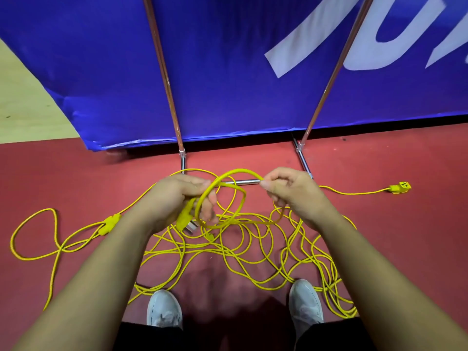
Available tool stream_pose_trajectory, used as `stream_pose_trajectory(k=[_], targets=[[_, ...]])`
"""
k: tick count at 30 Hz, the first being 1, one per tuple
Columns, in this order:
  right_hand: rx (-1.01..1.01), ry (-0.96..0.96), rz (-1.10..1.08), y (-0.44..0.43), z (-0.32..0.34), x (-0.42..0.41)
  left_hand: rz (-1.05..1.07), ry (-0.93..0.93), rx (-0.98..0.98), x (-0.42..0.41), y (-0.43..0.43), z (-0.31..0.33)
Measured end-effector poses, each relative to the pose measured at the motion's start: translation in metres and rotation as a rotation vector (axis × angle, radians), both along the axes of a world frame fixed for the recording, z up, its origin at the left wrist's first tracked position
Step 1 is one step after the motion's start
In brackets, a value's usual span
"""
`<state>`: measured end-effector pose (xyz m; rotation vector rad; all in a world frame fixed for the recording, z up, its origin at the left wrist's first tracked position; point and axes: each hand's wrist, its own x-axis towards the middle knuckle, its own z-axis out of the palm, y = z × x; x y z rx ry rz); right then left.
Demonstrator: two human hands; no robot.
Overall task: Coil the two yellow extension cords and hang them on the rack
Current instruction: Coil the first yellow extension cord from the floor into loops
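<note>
At the far left I am seeing a thin yellow extension cord [49, 209] lying in a wide loop on the red floor [76, 173]. It is running to a yellow plastic connector block [110, 224] just beside my left forearm. My left hand [177, 201] is curling its grip round a yellow plug with metal prongs [186, 221] and the cord gathered with it, the prongs pointing down.

From that hand a small coil of yellow cord [240, 170] is arching across to my right hand [291, 191]. Its grip is pinching the cord between thumb and forefinger, the other fingers curled.

Behind the coil a shiny metal rack [247, 182] is standing on the floor. Its base bar is showing between the hands, and its two uprights are rising in front of a blue banner with white lettering [228, 72].

Below the hands a loose yellow tangle of cord [255, 245] is sprawling over the floor, reaching the two grey shoes [164, 310]. Far right, a yellow multi-outlet socket end [401, 187] is lying on the floor, well apart from the tangle.
</note>
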<state>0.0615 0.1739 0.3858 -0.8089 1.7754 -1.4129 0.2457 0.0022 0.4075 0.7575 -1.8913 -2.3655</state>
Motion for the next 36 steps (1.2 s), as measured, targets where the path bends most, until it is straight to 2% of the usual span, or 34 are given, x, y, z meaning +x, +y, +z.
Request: stream_pose_trajectory(k=[2, 6, 9, 11, 13, 16, 18, 20, 22, 24, 27, 30, 32, 36], targets=[[0.011, 0.058, -0.003, 0.0, 0.006, -0.001, -0.03, -0.049, 0.0, 0.001, 0.001, 0.0], [0.054, 0.227, 0.153, -0.005, 0.018, 0.018, -0.096, -0.076, 0.019, -0.003, 0.012, -0.003], [-0.011, 0.294, 0.188, -0.012, 0.023, 0.031, -0.098, -0.02, -0.044, -0.006, 0.019, -0.008], [-0.045, 0.259, 0.14, -0.013, 0.022, 0.025, -0.018, 0.102, 0.071, -0.007, 0.018, -0.01], [0.005, 0.256, 0.146, -0.008, 0.015, 0.011, 0.097, 0.205, 0.22, -0.009, 0.015, -0.008], [0.117, 0.297, 0.232, 0.001, -0.001, -0.006, 0.205, 0.248, 0.333, -0.009, 0.01, -0.004], [0.108, 0.218, 0.174, 0.003, -0.008, -0.01, 0.164, 0.184, 0.273, -0.006, 0.007, -0.002], [0.063, 0.151, 0.057, 0.003, -0.008, -0.011, 0.067, 0.065, 0.124, -0.003, 0.004, -0.001], [0.028, 0.18, -0.018, 0.003, -0.001, -0.013, 0.043, -0.005, 0.046, -0.001, 0.004, -0.002], [0.022, 0.262, 0.009, 0.003, 0.009, -0.011, 0.043, -0.025, 0.035, -0.001, 0.006, -0.002], [0.063, 0.5, 0.162, -0.003, 0.02, 0.004, -0.057, -0.073, -0.035, -0.003, 0.017, -0.002], [0.029, 0.711, 0.243, -0.013, 0.02, 0.025, -0.113, -0.041, -0.072, -0.006, 0.025, -0.009], [0.029, 0.639, 0.187, -0.014, 0.017, 0.022, -0.077, 0.029, -0.055, -0.007, 0.021, -0.011], [0.081, 0.26, 0.168, -0.003, 0.009, -0.001, 0.077, 0.154, 0.118, -0.008, 0.013, -0.009]])
